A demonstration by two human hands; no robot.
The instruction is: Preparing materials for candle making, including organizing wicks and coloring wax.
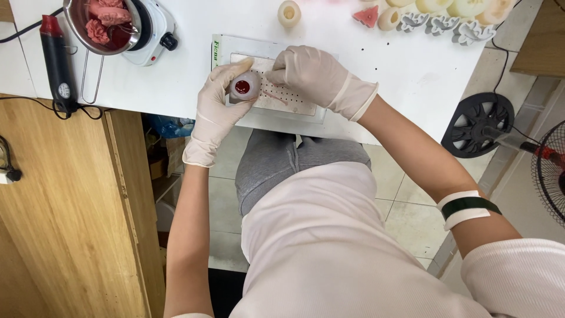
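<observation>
My left hand (215,109), in a white glove, grips a small translucent mould (243,87) filled with red wax. The mould rests on a white perforated board (291,101) at the near edge of a white table (194,70). My right hand (315,73), also gloved, presses its fingertips on the board right beside the mould; whether it pinches something thin I cannot tell.
A metal pot of red wax chunks (106,23) sits on a small white hotplate (154,29) at the left. A black and red heat tool (57,59) lies by it. Cream and red wax shapes (435,15) line the far edge. A wooden cabinet (65,212) stands left, a fan (550,171) right.
</observation>
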